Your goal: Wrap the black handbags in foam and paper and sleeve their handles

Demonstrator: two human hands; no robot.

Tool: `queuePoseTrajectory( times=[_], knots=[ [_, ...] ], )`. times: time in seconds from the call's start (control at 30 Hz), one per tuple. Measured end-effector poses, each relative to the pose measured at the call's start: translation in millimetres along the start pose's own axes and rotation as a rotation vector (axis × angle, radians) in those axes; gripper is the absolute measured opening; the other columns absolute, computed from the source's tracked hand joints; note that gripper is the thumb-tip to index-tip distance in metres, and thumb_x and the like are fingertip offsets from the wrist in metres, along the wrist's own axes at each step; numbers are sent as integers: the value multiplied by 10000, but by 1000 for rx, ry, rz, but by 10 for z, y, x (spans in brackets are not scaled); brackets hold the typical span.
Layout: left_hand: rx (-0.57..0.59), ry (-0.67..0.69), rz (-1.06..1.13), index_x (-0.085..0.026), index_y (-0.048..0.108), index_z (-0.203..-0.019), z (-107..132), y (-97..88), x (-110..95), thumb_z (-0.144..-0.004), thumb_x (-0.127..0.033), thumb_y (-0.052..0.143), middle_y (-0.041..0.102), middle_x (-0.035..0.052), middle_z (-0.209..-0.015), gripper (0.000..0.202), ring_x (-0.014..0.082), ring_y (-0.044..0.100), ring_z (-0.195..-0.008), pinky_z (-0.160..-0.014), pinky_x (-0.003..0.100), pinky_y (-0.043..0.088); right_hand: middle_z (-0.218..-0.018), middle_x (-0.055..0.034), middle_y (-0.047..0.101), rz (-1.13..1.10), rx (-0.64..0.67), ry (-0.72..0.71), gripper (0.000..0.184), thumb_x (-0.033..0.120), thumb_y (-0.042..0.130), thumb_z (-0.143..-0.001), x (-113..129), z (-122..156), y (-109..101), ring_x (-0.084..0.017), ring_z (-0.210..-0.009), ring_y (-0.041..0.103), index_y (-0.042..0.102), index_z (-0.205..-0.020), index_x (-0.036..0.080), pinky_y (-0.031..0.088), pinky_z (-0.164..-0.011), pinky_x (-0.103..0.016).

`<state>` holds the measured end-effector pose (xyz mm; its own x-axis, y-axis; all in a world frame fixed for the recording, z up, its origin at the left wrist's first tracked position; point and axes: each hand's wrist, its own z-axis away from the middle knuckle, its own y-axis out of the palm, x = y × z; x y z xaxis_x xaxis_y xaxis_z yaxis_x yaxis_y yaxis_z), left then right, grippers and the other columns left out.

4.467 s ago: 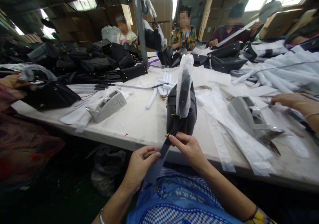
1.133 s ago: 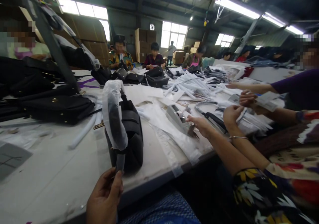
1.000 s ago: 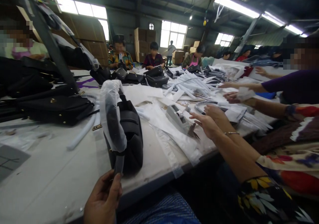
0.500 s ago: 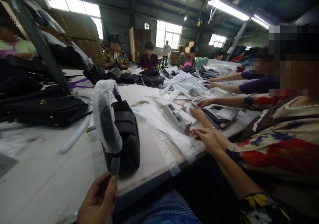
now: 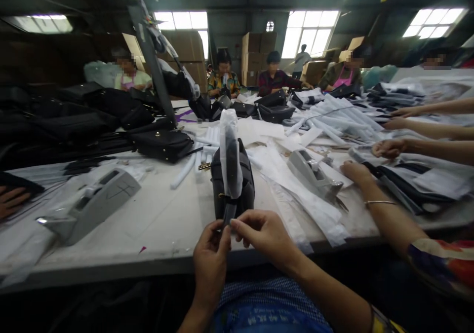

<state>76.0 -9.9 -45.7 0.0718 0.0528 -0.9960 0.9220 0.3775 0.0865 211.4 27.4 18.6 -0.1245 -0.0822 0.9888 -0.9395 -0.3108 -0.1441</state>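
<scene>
A black handbag (image 5: 246, 177) stands upright on the table straight in front of me. Its raised handle (image 5: 230, 150) is wrapped in white translucent film. Below the handle, a dark strap end (image 5: 229, 211) points toward me, pinched between the thumb and fingers of my left hand (image 5: 210, 256). My right hand (image 5: 269, 233) is closed in a pinch at the same strap end, its fingertips touching or nearly touching it. Whatever lies between those fingertips is too small to name. Right of the bag sits a grey tape dispenser (image 5: 309, 172).
Another tape dispenser (image 5: 101, 200) stands at left. Black bags (image 5: 161, 143) pile up behind it. White sheets (image 5: 296, 190) and foam tubes (image 5: 333, 116) cover the right side. A co-worker's arm (image 5: 385, 209) reaches in from the right; another person's hand (image 5: 13, 200) is far left.
My right hand has come from the tape dispenser to the strap end. My left hand still grips the strap. The view has swung left, bringing the second dispenser into sight.
</scene>
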Motion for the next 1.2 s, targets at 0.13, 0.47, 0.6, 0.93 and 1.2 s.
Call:
queuePoseTrajectory(
  times=[0.13,0.47,0.6,0.93,1.2],
  knots=[
    [5,34,21,-172,680,-1007,-6,0,12,-828,-440,719,713,60,-942,325,189,659,-897,-806,264,510,-599,-19,697,251,-76,-21,319,381,680,-868,-7,-177,100,-119,-545,617,707,-636,163,433,-520,-200],
    [365,-459,349,-182,613,-919,-25,-114,-57,-801,-562,720,281,-129,-450,412,23,138,-364,-340,154,107,-688,-41,699,-176,268,14,329,449,713,-833,-408,-297,-128,-128,-598,621,713,-791,122,498,-608,-232],
    [464,-521,353,-187,580,-791,-95,-142,6,-730,-628,754,284,-131,-411,478,7,114,-324,-317,142,102,-692,-25,670,-225,214,-83,236,348,643,-894,-545,-275,-76,-137,-638,630,718,-855,128,500,-646,-241],
    [523,-598,265,-185,568,-739,-190,-155,72,-633,-724,761,252,-143,-349,582,-2,120,-299,-332,119,162,-770,-30,688,133,-57,-186,235,115,518,-853,-343,-157,121,-163,-730,631,747,-839,169,478,-686,-237],
    [456,-598,392,-160,572,-779,-106,-125,-111,-678,-584,815,312,-135,-457,500,-6,88,-361,-327,132,84,-899,-44,755,-13,87,-98,217,229,568,-894,-308,-257,78,-201,-844,694,763,-974,177,525,-762,-277]
  ],
)
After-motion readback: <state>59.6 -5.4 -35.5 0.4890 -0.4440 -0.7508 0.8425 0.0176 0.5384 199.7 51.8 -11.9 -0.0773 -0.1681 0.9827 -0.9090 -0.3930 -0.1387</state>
